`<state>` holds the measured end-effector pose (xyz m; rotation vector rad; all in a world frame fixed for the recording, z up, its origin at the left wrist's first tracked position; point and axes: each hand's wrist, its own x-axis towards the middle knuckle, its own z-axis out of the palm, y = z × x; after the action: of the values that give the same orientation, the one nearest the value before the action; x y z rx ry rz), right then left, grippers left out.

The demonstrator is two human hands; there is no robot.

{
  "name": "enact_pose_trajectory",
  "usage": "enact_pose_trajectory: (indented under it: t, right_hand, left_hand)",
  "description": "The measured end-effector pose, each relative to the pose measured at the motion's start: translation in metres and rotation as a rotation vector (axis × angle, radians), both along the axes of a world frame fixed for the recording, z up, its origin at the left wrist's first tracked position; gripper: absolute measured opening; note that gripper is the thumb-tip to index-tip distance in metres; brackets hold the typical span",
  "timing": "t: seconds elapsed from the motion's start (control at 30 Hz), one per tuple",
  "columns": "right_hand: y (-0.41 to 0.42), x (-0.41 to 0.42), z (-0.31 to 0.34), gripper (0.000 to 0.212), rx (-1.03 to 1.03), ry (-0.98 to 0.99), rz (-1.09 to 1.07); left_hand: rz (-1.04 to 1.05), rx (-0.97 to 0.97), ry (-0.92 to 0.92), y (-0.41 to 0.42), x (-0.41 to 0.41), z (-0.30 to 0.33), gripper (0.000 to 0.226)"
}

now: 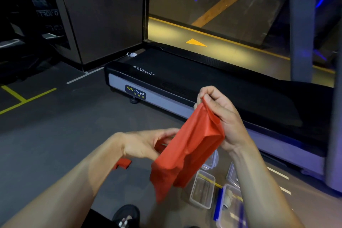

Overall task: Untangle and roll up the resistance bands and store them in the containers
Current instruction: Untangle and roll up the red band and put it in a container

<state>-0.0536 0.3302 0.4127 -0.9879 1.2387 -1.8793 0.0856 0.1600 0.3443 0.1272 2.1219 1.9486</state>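
Observation:
A wide red resistance band (187, 150) hangs crumpled in front of me above the floor. My right hand (220, 114) pinches its upper edge between thumb and fingers. My left hand (144, 144) grips a lower part of the band, with a red loop showing between its fingers. The band's loose end droops down to the lower middle. On the floor under my hands stand several clear plastic containers: an open one (202, 189), one with a blue clip (229, 207) that holds a pale roll, and others partly hidden behind my right forearm.
A black and grey treadmill (166, 87) lies across the floor just beyond my hands. A small red piece (124, 164) lies on the dark floor below my left wrist. My black shoe (127, 214) shows at the bottom edge. Yellow lines mark the floor at left.

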Motion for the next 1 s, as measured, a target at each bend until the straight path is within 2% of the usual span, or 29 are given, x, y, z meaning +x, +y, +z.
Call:
enact_pose_trajectory:
  t: [0.07,0.27,0.5,0.67,0.73,0.9,1.0]
  right_hand:
    - [0.001,0.000,0.001,0.004,-0.009,-0.009,0.001]
    - [0.001,0.000,0.004,0.005,-0.030,-0.027,0.010]
    - [-0.002,0.003,0.003,0.004,-0.011,0.003,0.041]
    - [-0.001,0.001,0.000,0.006,0.030,0.027,0.033]
    - [-0.002,0.000,-0.002,0.008,0.050,0.031,0.027]
    - [0.000,-0.003,-0.003,0.007,0.068,0.043,0.043]
    - [0.004,-0.006,-0.002,0.006,0.064,0.046,0.030]
  left_hand:
    - [0.001,0.025,-0.010,0.000,0.000,0.000,0.075]
    - [0.059,0.027,-0.022,0.000,-0.002,-0.003,0.045]
    - [0.078,0.184,-0.002,0.013,-0.009,-0.003,0.057]
    - [0.212,0.293,-0.020,0.012,-0.010,-0.004,0.032]
    - [0.246,0.284,-0.017,0.010,-0.010,-0.004,0.031]
    - [0.137,0.270,-0.009,0.005,-0.005,-0.001,0.032]
    - [0.211,0.328,-0.029,0.000,-0.005,0.005,0.028]
